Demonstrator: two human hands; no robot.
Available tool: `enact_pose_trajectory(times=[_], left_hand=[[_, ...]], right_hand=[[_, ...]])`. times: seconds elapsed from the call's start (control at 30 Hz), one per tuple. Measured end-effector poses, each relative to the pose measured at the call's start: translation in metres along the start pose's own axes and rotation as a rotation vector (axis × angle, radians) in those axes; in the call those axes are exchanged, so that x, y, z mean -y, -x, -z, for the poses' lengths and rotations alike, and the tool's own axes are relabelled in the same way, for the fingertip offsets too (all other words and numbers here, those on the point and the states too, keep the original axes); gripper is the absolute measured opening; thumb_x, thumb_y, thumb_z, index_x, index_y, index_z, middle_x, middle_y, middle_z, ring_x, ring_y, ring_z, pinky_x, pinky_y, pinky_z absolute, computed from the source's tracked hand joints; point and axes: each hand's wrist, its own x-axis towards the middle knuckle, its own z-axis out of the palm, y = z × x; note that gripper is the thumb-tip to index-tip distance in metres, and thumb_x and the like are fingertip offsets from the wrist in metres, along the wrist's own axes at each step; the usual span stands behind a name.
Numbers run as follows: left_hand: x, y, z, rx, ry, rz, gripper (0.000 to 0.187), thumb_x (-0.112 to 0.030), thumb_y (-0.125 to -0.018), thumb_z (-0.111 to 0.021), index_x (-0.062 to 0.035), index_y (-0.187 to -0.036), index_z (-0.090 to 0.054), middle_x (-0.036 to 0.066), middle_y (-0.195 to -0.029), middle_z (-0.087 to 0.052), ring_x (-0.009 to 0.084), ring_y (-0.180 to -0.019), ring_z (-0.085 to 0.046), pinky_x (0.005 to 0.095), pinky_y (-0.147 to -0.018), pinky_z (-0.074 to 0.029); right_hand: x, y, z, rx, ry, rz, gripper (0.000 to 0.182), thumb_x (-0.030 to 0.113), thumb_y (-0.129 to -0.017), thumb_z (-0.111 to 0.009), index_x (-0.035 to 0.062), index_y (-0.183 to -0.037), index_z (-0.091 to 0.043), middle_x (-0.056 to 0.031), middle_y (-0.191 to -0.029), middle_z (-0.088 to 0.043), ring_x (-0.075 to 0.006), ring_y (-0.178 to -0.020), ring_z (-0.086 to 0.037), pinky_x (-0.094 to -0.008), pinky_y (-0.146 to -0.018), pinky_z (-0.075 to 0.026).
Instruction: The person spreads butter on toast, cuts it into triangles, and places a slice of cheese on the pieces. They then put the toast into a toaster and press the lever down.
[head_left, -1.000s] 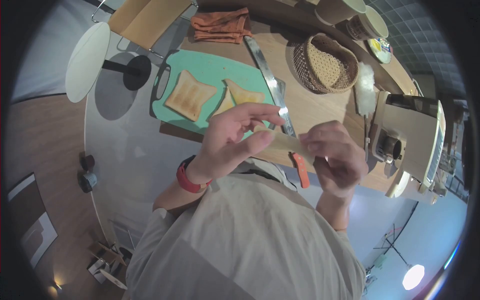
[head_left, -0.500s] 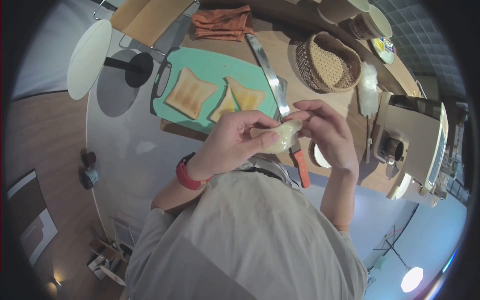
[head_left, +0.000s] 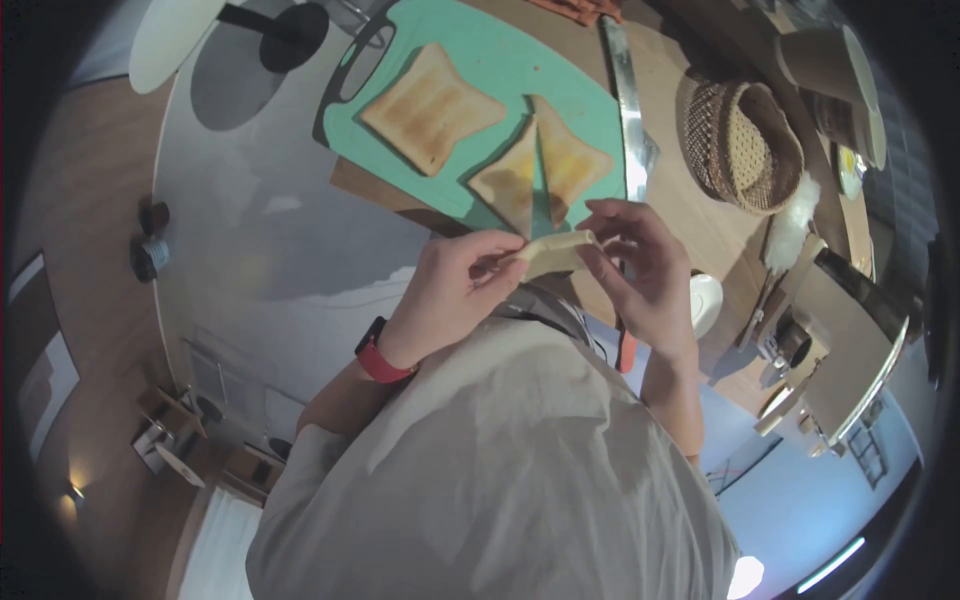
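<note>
Between my hands is a pale yellow cheese slice, seen bent and nearly edge-on. My left hand pinches its left end between thumb and fingers. The thumb and fingers of my right hand grip the other end. Just beyond lies a teal cutting board. It bears a whole slice of toast and two cut toast pieces, a right piece and a left piece, with yellow patches on top. Along the board's right side lies a long knife, its orange handle partly behind my right hand.
To the right stand a woven basket, paper cups, a fluffy white duster and a coffee machine. A white saucer sits beside my right wrist. An orange cloth lies at the far edge.
The view has shifted and turned, so the board sits nearer my hands. The cheese slice, glossy and rounded before, now shows as a thinner bent strip; both hands still hold it.
</note>
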Motion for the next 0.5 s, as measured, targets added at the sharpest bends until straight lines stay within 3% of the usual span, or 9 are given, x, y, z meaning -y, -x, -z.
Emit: enact_pose_trajectory(times=[0.07,0.17,0.27,0.5], left_hand=[[0.002,-0.002,0.001,-0.041,-0.002,-0.001,0.017,-0.011,-0.093,-0.064,0.0006,-0.105,-0.065,0.007,-0.083,-0.070,0.0131,-0.070,-0.065,0.0238,-0.065,-0.051],[0.001,-0.006,0.003,-0.080,0.063,0.093,0.031,-0.017,-0.093,-0.065,0.0001,-0.117,-0.058,0.011,-0.084,-0.072,0.0169,-0.074,-0.068,0.0268,-0.067,-0.053],[-0.001,-0.012,0.003,-0.109,0.130,0.130,0.034,-0.017,-0.092,-0.063,0.0026,-0.118,-0.055,0.013,-0.087,-0.072,0.0203,-0.082,-0.072,0.0281,-0.076,-0.056],[0.005,-0.022,0.009,-0.140,0.301,0.142,0.032,-0.011,-0.094,-0.058,0.0066,-0.119,-0.050,0.018,-0.091,-0.070,0.0234,-0.080,-0.071,0.0299,-0.074,-0.057]], right_hand=[[0.004,-0.010,-0.003,-0.003,0.056,0.027,0.026,0.004,-0.089,-0.067,0.0030,-0.115,-0.060,-0.0068,-0.097,-0.065,-0.0121,-0.083,-0.061,-0.0241,-0.074,-0.053],[0.012,-0.031,-0.006,0.021,0.170,0.067,0.026,0.002,-0.089,-0.066,0.0064,-0.115,-0.062,-0.0050,-0.096,-0.066,-0.0121,-0.083,-0.063,-0.0240,-0.073,-0.050],[0.018,-0.052,-0.009,0.063,0.235,0.083,0.027,0.003,-0.088,-0.065,0.0091,-0.114,-0.064,-0.0024,-0.094,-0.066,-0.0095,-0.087,-0.062,-0.0233,-0.074,-0.050],[0.020,-0.065,-0.018,0.123,0.269,0.156,0.028,0.000,-0.089,-0.063,0.0073,-0.116,-0.063,-0.0058,-0.095,-0.066,-0.0139,-0.088,-0.063,-0.0273,-0.078,-0.053]])
